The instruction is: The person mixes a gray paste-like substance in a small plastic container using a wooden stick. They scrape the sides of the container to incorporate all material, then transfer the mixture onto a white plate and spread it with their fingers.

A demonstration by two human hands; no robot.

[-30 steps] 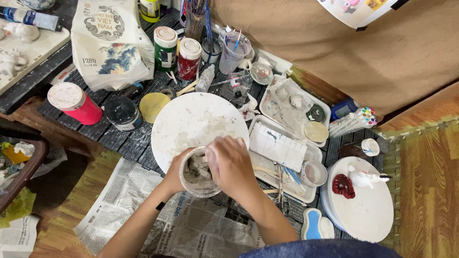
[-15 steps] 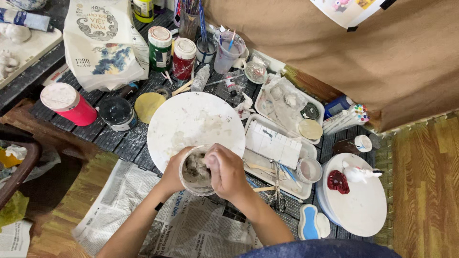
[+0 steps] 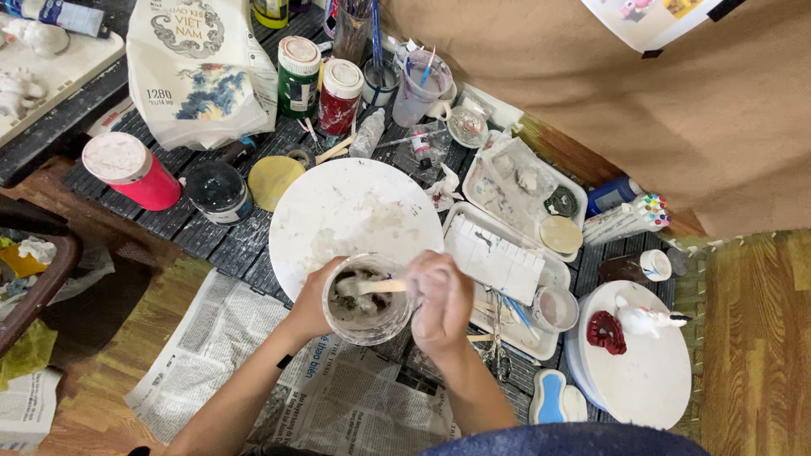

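Plastic cup (image 3: 369,300) (grey paste inside) gripped by left hand (image 3: 314,302); wooden stick (image 3: 380,286) clasped in right hand (image 3: 439,297) fingers; stirring underway, steady cup needed.

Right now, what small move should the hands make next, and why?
Probably another slow stir: the right hand holds the wooden stick in the clear cup, the left hand steadies it, and the grey mix looks lumpy.
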